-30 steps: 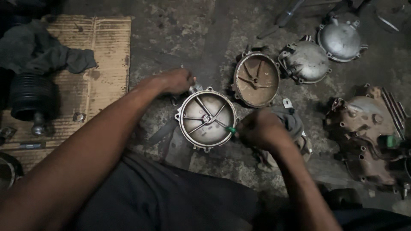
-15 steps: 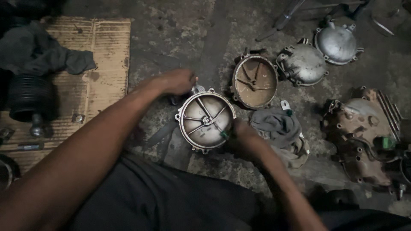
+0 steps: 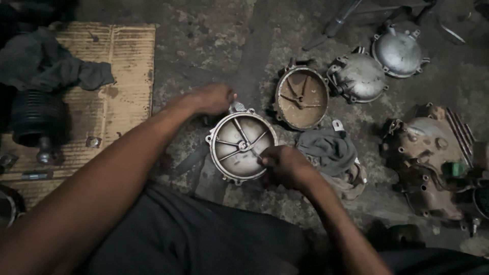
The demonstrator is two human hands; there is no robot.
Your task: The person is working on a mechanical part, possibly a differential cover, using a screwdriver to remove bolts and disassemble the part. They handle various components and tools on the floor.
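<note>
A round metal cover [image 3: 229,147] lies open side up on the concrete floor, with ribs running to a small hub in its middle. My left hand [image 3: 211,98] grips its far rim, beside a small fitting. My right hand [image 3: 285,165] rests on the near right rim, fingers closed on a thin tool [image 3: 256,154] whose tip points at the hub. Most of the tool is hidden in my fist.
A second open round cover [image 3: 301,98] and two domed covers [image 3: 358,76] [image 3: 398,51] lie at the back right. A grey rag [image 3: 328,147] and an engine casing [image 3: 430,153] sit to the right. On the left, cardboard [image 3: 122,97] holds a ribbed black boot [image 3: 38,119] and a dark cloth [image 3: 51,66].
My right hand has moved left from over the grey rag onto the cover's rim, bringing the tool tip to the hub. The left hand has stayed on the far rim.
</note>
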